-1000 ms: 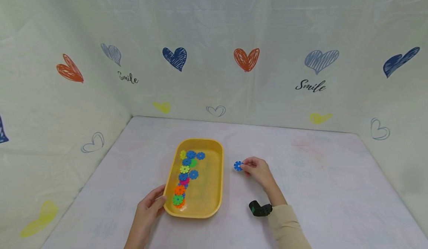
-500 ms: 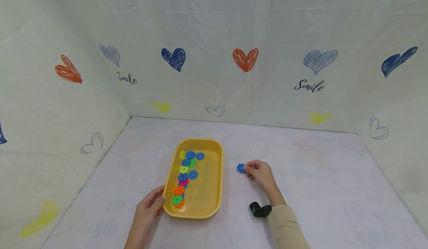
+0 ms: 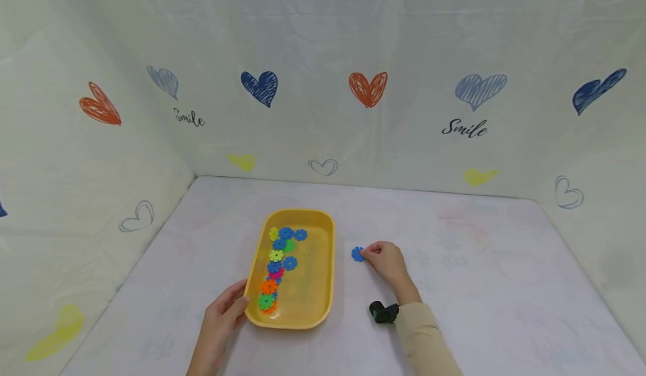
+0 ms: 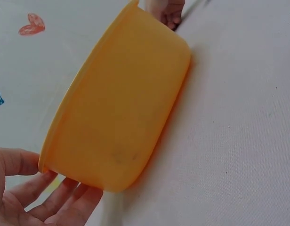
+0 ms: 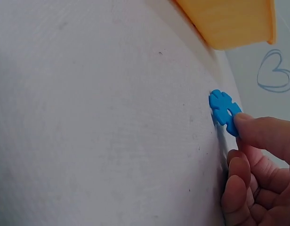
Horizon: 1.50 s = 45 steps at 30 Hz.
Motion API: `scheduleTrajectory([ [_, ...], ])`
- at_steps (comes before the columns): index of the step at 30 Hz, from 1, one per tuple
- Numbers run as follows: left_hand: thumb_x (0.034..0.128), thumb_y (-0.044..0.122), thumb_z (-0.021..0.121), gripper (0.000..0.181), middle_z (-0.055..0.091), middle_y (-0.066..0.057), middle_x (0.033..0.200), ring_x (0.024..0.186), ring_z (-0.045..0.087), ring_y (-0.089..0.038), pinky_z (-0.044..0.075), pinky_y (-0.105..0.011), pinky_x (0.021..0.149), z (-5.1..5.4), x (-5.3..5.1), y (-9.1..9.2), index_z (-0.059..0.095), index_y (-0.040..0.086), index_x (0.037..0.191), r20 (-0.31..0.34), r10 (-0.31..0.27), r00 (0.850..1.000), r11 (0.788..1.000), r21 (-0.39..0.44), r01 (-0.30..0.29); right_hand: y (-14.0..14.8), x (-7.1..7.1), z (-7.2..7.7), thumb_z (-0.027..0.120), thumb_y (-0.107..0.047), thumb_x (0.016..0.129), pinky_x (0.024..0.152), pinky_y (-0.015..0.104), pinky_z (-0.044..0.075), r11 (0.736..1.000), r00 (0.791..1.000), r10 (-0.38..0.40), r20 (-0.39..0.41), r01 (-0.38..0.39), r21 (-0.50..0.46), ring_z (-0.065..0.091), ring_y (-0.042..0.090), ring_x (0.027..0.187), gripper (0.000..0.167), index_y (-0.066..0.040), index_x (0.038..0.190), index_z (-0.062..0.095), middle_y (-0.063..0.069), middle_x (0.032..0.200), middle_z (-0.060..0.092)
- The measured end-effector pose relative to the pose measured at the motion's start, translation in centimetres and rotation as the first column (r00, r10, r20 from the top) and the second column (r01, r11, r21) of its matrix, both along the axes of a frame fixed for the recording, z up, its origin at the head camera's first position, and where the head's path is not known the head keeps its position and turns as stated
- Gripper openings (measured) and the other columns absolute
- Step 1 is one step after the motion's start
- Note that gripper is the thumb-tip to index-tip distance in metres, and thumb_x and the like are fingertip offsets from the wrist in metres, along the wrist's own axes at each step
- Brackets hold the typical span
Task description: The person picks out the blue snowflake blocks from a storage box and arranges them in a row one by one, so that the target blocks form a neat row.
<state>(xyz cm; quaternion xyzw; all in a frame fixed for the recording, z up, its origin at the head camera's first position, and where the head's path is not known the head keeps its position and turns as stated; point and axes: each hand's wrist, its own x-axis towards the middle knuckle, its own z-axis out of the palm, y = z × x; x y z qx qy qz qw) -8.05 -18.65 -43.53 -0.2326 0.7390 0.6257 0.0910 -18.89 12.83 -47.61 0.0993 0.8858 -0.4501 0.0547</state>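
Note:
My right hand (image 3: 387,262) pinches a blue notched plastic disc (image 3: 358,254) between thumb and fingers, low over the table to the right of the yellow tray (image 3: 309,324). In the right wrist view the blue disc (image 5: 224,110) has a small centre hole, and its far edge is at or just above the tabletop. My left hand (image 3: 222,314) holds the tray by its near left side. The left wrist view shows the thumb at the rim of the tray (image 4: 116,94) and the other fingers against its outer wall.
Several notched discs lie along the tray's left side, such as an orange disc (image 3: 270,287), a green disc (image 3: 266,301) and a blue disc (image 3: 290,263). A black device (image 3: 382,312) sits at my right wrist. A white sheet (image 3: 323,140) with printed hearts rises behind the table.
My right hand, holding the blue disc, shifts slightly right, then back left towards the tray. The left hand keeps its hold and the tray stays in place.

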Motion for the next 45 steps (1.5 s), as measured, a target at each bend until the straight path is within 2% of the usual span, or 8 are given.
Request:
scheduleTrajectory([
  [6,0.0925,0.017,0.052,0.047,0.046,-0.021,0.137,0.101,0.057,-0.011,0.053,-0.021,0.078,0.1,0.0,-0.1,0.043,0.006,0.138,0.005,0.002,1.000,1.000,-0.005,-0.002,-0.6,-0.2,0.3,0.068,-0.026,0.082,0.057,0.023,0.039,0.992,0.999,0.032,-0.017,-0.030,0.122,0.050,0.014,0.064,0.022,-0.005,0.079,0.066,0.002,0.067,0.058],
  [20,0.0926,0.019,0.053,0.050,0.043,-0.022,0.140,0.105,0.056,-0.013,0.053,-0.022,0.080,0.2,0.1,-0.4,0.041,0.005,0.139,0.008,-0.002,1.000,1.000,0.001,0.002,-1.6,-0.5,0.8,0.068,-0.032,0.083,0.059,0.024,0.042,0.974,0.998,0.053,0.032,-0.059,0.217,0.052,0.014,0.068,0.024,-0.009,0.079,0.066,0.001,0.072,0.061],
  [29,0.0938,0.017,0.051,0.047,0.043,-0.021,0.140,0.102,0.057,-0.009,0.052,-0.020,0.079,0.1,0.0,-0.3,0.042,0.004,0.138,-0.009,-0.007,1.000,1.000,0.010,0.008,-1.6,-0.6,1.0,0.069,-0.032,0.082,0.061,0.025,0.043,0.975,0.997,0.034,0.065,-0.047,0.217,0.052,0.016,0.069,0.024,-0.009,0.078,0.066,0.002,0.073,0.061],
  [37,0.0940,0.016,0.051,0.047,0.043,-0.022,0.140,0.104,0.056,-0.011,0.052,-0.021,0.080,0.1,0.0,-0.3,0.041,0.003,0.138,-0.015,-0.012,1.000,1.000,0.013,0.012,-1.4,-0.5,1.0,0.068,-0.033,0.082,0.061,0.025,0.043,0.976,0.997,0.033,0.067,-0.047,0.214,0.052,0.016,0.069,0.024,-0.009,0.080,0.065,0.002,0.073,0.060],
  [45,0.0936,0.017,0.052,0.047,0.045,-0.021,0.138,0.101,0.057,-0.010,0.053,-0.022,0.079,0.0,0.0,-0.2,0.042,0.003,0.138,-0.012,-0.010,1.000,1.000,0.020,0.010,-0.9,0.1,1.1,0.067,-0.032,0.083,0.061,0.024,0.044,0.994,0.999,0.011,0.041,-0.015,0.111,0.051,0.015,0.071,0.027,-0.006,0.091,0.064,0.004,0.078,0.059],
])
